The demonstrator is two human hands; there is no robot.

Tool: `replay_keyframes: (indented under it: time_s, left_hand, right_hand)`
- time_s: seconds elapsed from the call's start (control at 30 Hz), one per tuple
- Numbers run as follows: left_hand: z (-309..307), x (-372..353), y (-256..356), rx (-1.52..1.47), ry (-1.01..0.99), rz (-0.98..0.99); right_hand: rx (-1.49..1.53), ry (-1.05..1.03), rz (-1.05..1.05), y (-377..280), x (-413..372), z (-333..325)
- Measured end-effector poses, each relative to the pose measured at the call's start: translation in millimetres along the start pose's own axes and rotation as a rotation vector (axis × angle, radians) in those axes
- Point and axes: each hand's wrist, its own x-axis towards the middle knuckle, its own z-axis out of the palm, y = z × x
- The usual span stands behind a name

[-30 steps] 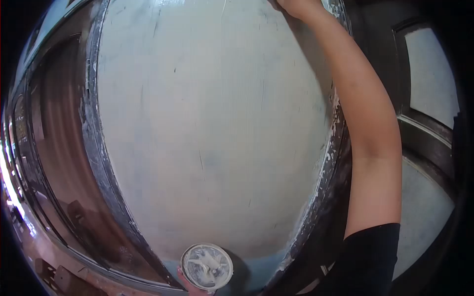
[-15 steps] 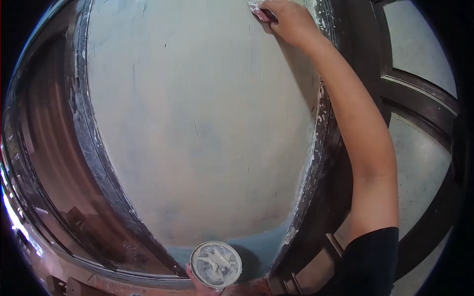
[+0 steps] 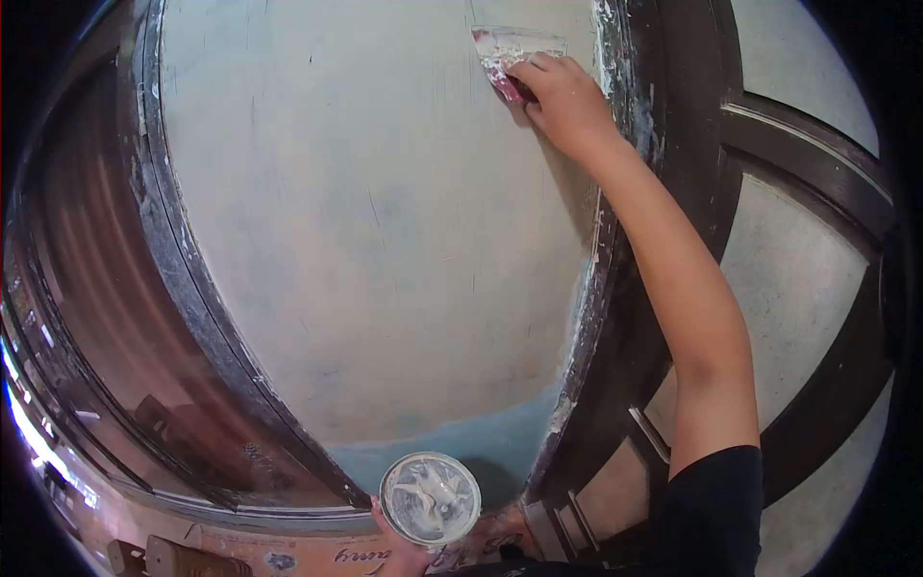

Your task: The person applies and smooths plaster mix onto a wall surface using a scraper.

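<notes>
My right hand (image 3: pixel 565 101) grips a putty knife (image 3: pixel 514 46) with a wide blade and a reddish, putty-smeared handle. Its blade lies against the pale wall panel (image 3: pixel 385 240) near the upper right, close to the dark frame. Low in the view, my left hand (image 3: pixel 399 550) holds a round tub (image 3: pixel 430 498) from below and the side. White paste is smeared over the inside of the tub. Most of the left fingers are hidden by the tub. A pale coat with thin scratches covers the panel, and a bluish strip (image 3: pixel 375 466) shows along its bottom.
Dark wooden trim (image 3: pixel 567 385), spotted with white, borders the panel on the right. Beyond it stands a dark frame with pale panels (image 3: pixel 798 288). A glazed window (image 3: pixel 96 279) is on the left. Printed cardboard (image 3: pixel 317 553) lies at the bottom.
The view has shifted upward, so more of the blade shows. My right hand and the putty knife appear lower in the picture. The tub sits slightly higher and farther right.
</notes>
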Motion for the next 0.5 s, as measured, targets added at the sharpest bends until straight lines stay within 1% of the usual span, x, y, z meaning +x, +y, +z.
replay_keyframes:
  time_s: [0.1,0.17,0.23,0.27,0.37,0.4,0.5]
  left_hand:
    - [-5.2,-1.5,-5.0,-0.042,-0.021,-0.024]
    - [0.8,-5.2,-5.1,-0.055,0.011,-0.035]
    - [5.6,-9.4,-5.6,0.033,0.005,-0.073]
    - [5.1,-10.8,-5.8,0.022,0.011,-0.097]
    - [10.9,-16.5,-7.0,-0.033,-0.001,-0.067]
    - [3.3,-13.8,-10.8,-0.050,0.005,-0.042]
    - [5.8,-20.7,-11.8,-0.067,-0.030,-0.057]
  right_hand:
    - [0.014,-0.008,0.009,-9.5,-23.8,-0.1]
    - [-0.007,-0.097,0.044,-19.8,-41.2,-3.2]
    - [-0.011,-0.103,0.031,-28.5,-60.3,-1.1]
    - [-0.005,-0.119,0.040,-34.0,-69.0,-1.5]
    - [0.000,-0.121,0.043,-46.7,-93.9,0.8]
    - [0.015,-0.132,0.050,-51.3,-102.5,0.6]
    - [0.024,-0.197,0.075,-62.7,-126.6,0.5]
